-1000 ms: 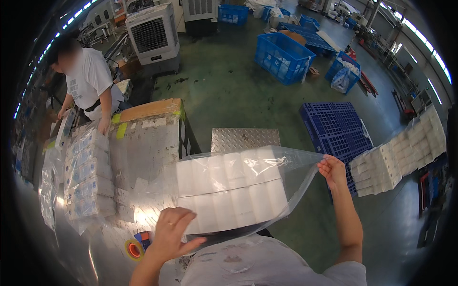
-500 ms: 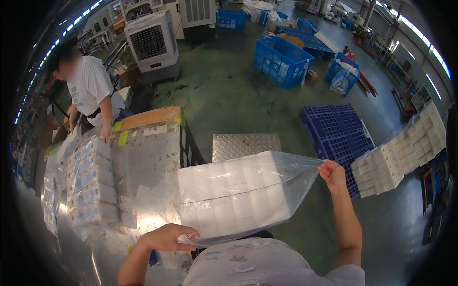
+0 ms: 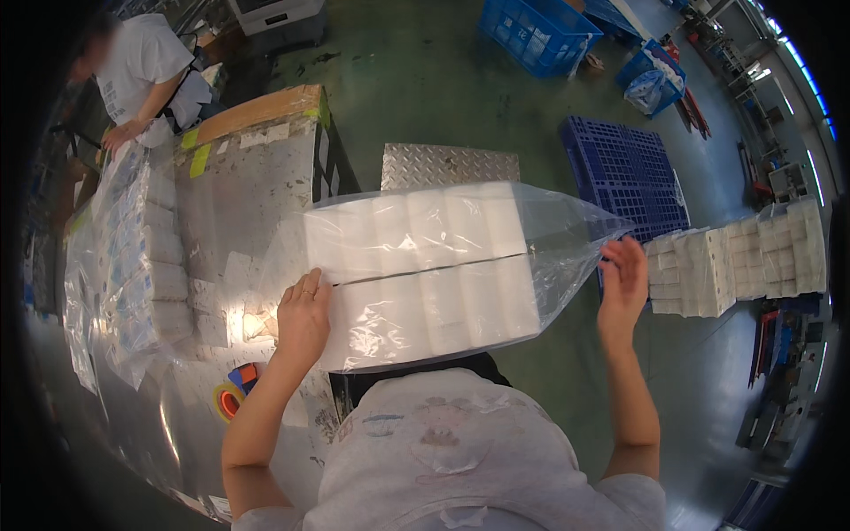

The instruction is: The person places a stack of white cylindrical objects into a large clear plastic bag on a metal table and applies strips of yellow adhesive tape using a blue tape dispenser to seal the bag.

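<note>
A clear plastic bag (image 3: 567, 265) surrounds a block of white paper rolls (image 3: 425, 274) set in two rows, just in front of my body. My left hand (image 3: 304, 319) rests against the block's left end, fingers stretched along the plastic and not wrapped around anything. At the other end the loose bag tapers to a gathered point. There my right hand (image 3: 624, 279) has its fingers curled on the film, which is drawn out toward it.
At left, a worn metal table (image 3: 252, 177) carries another bagged bundle (image 3: 146, 257), with a person (image 3: 150, 75) beside it. A tape roll (image 3: 228, 404) lies near my left forearm. Beyond are a checkered metal plate (image 3: 447, 165), blue pallet (image 3: 624, 173), stacked rolls (image 3: 735, 261) and blue crates (image 3: 540, 35).
My left hand has moved up from the near left corner to the left end of the block. My right hand stays by the bag's gathered end. The view has tilted downward.
</note>
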Available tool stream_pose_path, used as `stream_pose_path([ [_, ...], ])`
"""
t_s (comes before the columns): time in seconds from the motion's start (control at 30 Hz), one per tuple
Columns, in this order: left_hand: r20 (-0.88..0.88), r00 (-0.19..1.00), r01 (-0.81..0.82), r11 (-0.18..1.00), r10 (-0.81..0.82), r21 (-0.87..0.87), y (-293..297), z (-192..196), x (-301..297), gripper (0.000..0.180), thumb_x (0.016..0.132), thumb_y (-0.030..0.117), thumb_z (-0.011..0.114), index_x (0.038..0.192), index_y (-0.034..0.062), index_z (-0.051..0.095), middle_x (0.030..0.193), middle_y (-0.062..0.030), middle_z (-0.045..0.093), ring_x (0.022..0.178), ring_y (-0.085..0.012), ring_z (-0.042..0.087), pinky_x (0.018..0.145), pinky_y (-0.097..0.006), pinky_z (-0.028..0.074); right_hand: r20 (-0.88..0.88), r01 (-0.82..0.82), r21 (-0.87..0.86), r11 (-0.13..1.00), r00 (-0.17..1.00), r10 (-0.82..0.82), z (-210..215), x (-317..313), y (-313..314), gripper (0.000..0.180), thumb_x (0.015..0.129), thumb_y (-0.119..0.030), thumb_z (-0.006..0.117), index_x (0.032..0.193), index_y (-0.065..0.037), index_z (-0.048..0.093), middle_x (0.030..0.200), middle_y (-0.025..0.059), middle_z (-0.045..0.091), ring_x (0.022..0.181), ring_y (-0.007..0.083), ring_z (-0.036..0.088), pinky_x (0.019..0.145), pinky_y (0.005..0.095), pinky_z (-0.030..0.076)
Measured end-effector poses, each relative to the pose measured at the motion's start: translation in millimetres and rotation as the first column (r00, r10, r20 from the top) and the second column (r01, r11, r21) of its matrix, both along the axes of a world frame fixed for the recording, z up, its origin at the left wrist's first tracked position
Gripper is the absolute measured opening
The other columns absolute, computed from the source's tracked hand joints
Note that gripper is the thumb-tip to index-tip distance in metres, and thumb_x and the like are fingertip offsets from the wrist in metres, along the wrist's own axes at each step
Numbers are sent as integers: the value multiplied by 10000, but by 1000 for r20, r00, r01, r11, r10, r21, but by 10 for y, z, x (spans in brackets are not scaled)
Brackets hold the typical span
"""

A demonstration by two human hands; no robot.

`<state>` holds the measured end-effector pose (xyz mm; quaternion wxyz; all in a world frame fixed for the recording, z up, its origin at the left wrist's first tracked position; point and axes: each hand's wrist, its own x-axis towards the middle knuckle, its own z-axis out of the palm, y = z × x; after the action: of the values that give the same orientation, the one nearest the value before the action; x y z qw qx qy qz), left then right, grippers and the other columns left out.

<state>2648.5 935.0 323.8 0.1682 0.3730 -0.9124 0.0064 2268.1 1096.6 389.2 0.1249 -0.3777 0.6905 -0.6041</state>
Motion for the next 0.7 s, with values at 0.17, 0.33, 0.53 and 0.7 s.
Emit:
stream_pose_path([
  [0.17,-12,998,-58,997,58,55,17,-43,-12,183,746,2,577,929,-11,575,1007,-155,616,907,-310,594,797,-385,456,-516,-636,427,643,412,751,-137,796,168,309,705,-10,633,1012,-8,597,1077,134,596,993,294,581,834,376,475],
  [0.33,-31,995,-97,995,97,27,-10,-106,-38,183,744,9,590,927,0,572,984,-130,617,878,-292,585,818,-380,436,-567,-303,636,710,441,696,-588,602,-74,441,791,-187,629,1189,-29,520,1311,166,453,1238,319,406,1013,490,280],
  [0.53,-85,978,-197,977,190,-81,25,-113,-99,270,729,-12,599,997,20,583,1064,-136,588,987,-309,555,876,-422,411,-614,-74,664,744,514,600,-690,287,-178,528,857,-308,573,1288,-23,464,1386,195,376,1282,353,347,1043,529,198],
  [0.7,-295,936,211,977,-191,38,493,84,-299,381,637,-32,593,1016,9,574,1132,-174,556,1009,-331,564,857,-470,453,-590,-75,629,773,601,538,-735,330,-244,504,829,-209,590,1281,-21,471,1366,198,390,1257,356,370,1042,498,232],
])
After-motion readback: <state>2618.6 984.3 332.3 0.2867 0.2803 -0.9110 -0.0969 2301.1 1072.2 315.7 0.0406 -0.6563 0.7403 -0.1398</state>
